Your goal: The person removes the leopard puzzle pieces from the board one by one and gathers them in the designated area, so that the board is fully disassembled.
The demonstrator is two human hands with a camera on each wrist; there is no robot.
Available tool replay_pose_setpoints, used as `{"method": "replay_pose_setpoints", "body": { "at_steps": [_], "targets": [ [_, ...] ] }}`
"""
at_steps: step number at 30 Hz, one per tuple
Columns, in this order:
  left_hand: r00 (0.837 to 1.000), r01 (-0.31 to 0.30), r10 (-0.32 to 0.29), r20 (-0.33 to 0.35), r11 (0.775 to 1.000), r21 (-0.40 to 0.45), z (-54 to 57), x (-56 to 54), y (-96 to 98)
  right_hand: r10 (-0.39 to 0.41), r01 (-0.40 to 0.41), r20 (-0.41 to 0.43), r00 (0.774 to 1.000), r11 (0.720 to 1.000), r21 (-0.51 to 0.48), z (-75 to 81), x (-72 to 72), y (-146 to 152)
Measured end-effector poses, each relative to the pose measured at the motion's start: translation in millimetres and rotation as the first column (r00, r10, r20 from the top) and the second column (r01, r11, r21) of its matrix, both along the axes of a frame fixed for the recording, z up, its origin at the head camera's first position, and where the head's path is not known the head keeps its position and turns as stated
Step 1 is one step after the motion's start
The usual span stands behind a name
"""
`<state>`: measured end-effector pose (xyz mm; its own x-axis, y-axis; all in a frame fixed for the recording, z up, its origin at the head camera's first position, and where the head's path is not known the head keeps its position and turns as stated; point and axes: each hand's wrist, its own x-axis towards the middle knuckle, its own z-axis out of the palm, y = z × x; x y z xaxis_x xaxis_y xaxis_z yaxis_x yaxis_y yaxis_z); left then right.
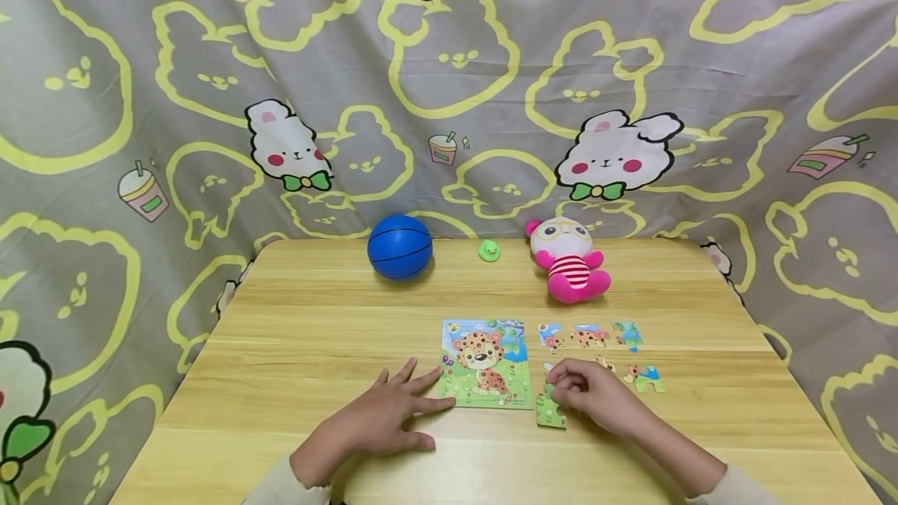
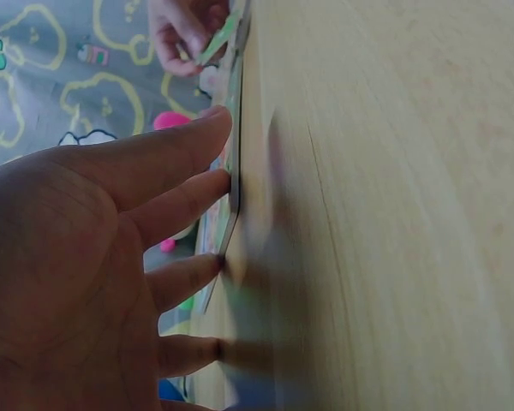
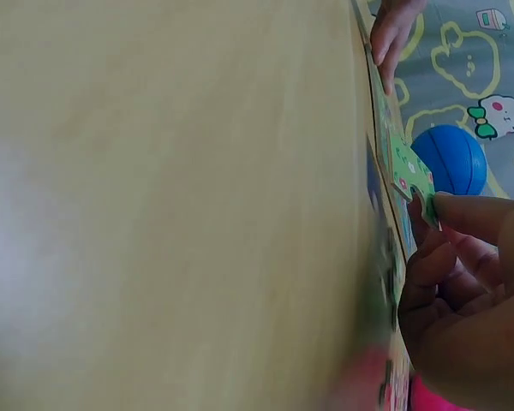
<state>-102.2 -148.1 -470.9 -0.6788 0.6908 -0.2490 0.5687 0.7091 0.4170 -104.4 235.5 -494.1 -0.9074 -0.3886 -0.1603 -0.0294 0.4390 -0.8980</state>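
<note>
A square jigsaw puzzle (image 1: 484,369) with a spotted leopard cub lies flat on the wooden table. My left hand (image 1: 382,418) is spread at its left side, with fingertips touching the lower left edge; the left wrist view shows those fingers (image 2: 184,278) straight. Between thumb and fingers, my right hand (image 1: 599,397) pinches a green puzzle piece (image 1: 550,410) just right of the puzzle. In the right wrist view the piece (image 3: 409,169) is tilted up. Beyond that hand lie several loose puzzle pieces (image 1: 590,336), one with blue on it (image 1: 648,378); the hand partly hides some.
Along the back of the table (image 1: 316,341) stand a blue ball (image 1: 400,248), a small green toy duck (image 1: 489,250) and a pink-and-white plush toy (image 1: 570,262). A grey curtain (image 1: 484,84) with yellow outlines and rabbits hangs behind and at both sides.
</note>
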Motion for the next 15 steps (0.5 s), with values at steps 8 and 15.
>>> {"method": "replay_pose_setpoints", "body": {
  "at_steps": [8, 15],
  "targets": [
    [1.0, 0.0, 0.0, -0.001, 1.0, -0.004, 1.4, 0.6, 0.6, -0.004, 0.006, -0.028, 1.0, 0.997, 0.072, -1.5, 9.3, 13.5],
    [1.0, -0.004, 0.004, 0.0, 1.0, -0.005, 1.4, 0.9, 0.6, -0.012, 0.016, -0.04, 0.999, 0.995, 0.096, -2.9, 15.5, 16.7]
  ]
}}
